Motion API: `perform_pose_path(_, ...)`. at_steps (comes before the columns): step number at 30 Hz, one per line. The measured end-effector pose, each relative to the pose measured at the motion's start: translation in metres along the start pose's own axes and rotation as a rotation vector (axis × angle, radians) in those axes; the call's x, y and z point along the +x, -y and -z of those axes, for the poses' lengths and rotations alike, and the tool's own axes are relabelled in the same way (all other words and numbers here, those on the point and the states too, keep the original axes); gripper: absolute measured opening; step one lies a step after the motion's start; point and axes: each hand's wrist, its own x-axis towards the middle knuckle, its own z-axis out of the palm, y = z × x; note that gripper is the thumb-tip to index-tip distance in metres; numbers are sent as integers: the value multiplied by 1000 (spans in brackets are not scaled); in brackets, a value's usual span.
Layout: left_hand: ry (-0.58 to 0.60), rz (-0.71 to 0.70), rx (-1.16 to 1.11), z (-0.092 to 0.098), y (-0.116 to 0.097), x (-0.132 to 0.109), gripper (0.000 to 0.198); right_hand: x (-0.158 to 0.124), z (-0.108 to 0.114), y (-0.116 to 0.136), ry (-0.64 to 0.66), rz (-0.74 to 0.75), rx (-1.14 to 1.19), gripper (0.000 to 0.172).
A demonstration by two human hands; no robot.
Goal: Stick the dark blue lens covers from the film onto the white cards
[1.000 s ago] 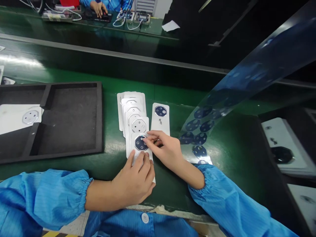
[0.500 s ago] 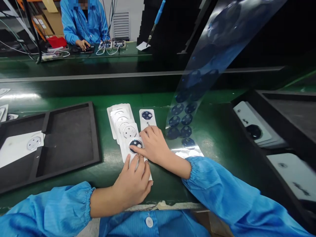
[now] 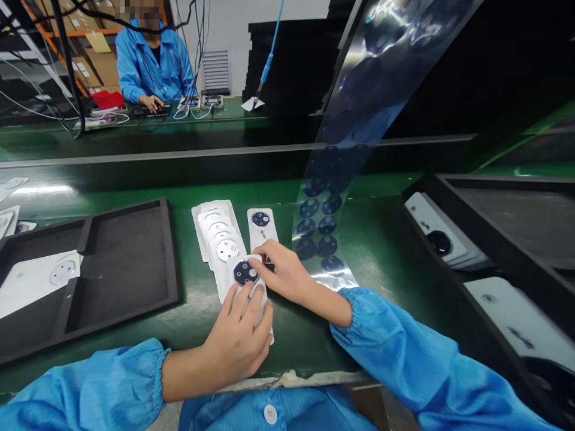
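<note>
A white phone back cover (image 3: pixel 233 264) with a dark round camera film, pierced by several lens holes, lies close in front of me. My left hand (image 3: pixel 242 329) grips its lower part, fingers over the face. At the top right corner, beside the film, my right hand (image 3: pixel 283 269) has its thumb pressed to the cover, its other fingers curled and partly hidden. Beneath and beyond is an overlapping stack of white covers (image 3: pixel 215 224). Another cover with a dark film (image 3: pixel 261 219) lies beyond my right fingers, partly covered by them.
A clear strip of dark round films (image 3: pixel 327 225) hangs down to the green bench at right. Black trays stand at left (image 3: pixel 126 263) and right (image 3: pixel 442 179), with white covers inside. Across a ledge, a co-worker in blue (image 3: pixel 157 66) sits by cables; a blue tool (image 3: pixel 266 72) hangs there.
My right thumb has drawn back from the dark film to the cover's top right corner. My left hand still holds the lower part. The whole view has shifted slightly.
</note>
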Motion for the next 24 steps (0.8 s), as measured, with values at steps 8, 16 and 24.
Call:
perform_pose_path(8,11,-48,-40,0,3,1,45,55,19,-59,-277,-280,145,46)
perform_pose_path(16,17,-15,-64,-5,5,2,42,32,77,-55,-406,-84,-141,36)
perform_pose_path(24,1,-6,-106,-8,5,2,41,-9,99,-104,112,115,-599,76)
